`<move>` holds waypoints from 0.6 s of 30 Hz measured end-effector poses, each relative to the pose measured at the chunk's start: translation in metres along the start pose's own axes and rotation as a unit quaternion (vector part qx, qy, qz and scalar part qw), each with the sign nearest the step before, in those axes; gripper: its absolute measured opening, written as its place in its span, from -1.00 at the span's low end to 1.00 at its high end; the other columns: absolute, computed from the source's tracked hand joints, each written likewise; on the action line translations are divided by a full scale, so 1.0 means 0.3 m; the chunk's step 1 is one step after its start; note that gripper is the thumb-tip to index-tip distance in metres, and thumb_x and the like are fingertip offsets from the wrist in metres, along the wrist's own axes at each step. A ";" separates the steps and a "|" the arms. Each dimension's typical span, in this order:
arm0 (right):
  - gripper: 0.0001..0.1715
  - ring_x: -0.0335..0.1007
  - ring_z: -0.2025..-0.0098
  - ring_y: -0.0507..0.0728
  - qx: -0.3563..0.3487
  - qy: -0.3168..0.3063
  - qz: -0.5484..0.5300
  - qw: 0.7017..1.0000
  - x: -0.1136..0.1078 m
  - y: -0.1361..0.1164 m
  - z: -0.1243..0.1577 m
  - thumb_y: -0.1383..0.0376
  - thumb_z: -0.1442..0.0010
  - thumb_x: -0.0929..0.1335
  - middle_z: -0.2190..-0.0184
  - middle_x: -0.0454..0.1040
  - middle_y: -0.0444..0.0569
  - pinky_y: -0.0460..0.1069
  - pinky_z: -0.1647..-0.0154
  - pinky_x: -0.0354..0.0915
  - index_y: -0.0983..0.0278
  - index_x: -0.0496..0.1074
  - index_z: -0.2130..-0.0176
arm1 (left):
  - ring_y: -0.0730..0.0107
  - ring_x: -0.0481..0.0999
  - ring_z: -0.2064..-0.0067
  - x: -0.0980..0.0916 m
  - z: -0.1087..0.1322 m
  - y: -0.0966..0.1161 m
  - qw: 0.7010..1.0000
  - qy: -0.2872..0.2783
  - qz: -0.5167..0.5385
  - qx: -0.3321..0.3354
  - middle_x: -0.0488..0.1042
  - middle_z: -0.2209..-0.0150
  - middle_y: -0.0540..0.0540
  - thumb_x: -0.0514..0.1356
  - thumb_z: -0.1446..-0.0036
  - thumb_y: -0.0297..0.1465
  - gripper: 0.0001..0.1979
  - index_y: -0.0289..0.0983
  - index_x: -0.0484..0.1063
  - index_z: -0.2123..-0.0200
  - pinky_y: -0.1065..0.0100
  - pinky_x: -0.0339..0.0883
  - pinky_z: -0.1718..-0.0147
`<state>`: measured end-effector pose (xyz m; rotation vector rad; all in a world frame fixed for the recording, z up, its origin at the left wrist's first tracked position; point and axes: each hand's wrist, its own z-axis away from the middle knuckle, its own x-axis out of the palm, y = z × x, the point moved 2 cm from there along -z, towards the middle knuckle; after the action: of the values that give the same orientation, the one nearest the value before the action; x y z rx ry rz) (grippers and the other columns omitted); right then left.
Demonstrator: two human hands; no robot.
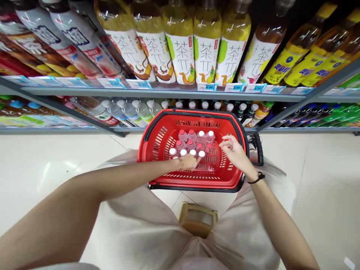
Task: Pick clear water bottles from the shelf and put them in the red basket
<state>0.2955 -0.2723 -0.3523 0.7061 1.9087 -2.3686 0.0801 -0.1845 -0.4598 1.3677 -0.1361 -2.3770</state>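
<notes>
A red shopping basket (187, 180) with black handles stands between my knees. Small clear bottles (182, 137) with red or white caps stand in rows inside it. My left hand (188, 162) reaches in over the near rim, its fingers closed at the neck of a white-capped bottle (201, 154) at the right end of the nearest row. Part of that grip is hidden behind the hand. Over the basket's right end, my right hand (233, 150) hangs open with its fingers apart and nothing in them. A dark band circles that wrist.
Ahead is a shelf edge with price tags (206, 87). Tall tea bottles (180, 56) line the upper shelf, with yellow-labelled bottles (287, 63) to their right. Smaller drink bottles (126, 110) fill the lower shelf behind the basket. A tan stool (199, 228) shows between my legs.
</notes>
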 end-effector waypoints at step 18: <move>-0.77 0.54 0.19 0.19 -0.288 0.117 0.147 0.939 -0.077 -0.716 -0.207 0.27 -0.32 0.26 0.20 0.61 0.03 0.11 0.09 0.42 0.24 0.43 0.08 | 0.02 0.70 0.12 -0.093 0.068 0.030 0.993 0.032 -0.098 -0.054 0.69 0.16 -0.31 0.39 -0.07 -0.47 -0.76 -0.36 0.63 0.15 0.14 0.51 0.14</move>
<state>0.2744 -0.1661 -0.1552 1.1382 2.2284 -1.4898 0.0779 -0.1843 -0.4241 1.4634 0.1504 -2.4527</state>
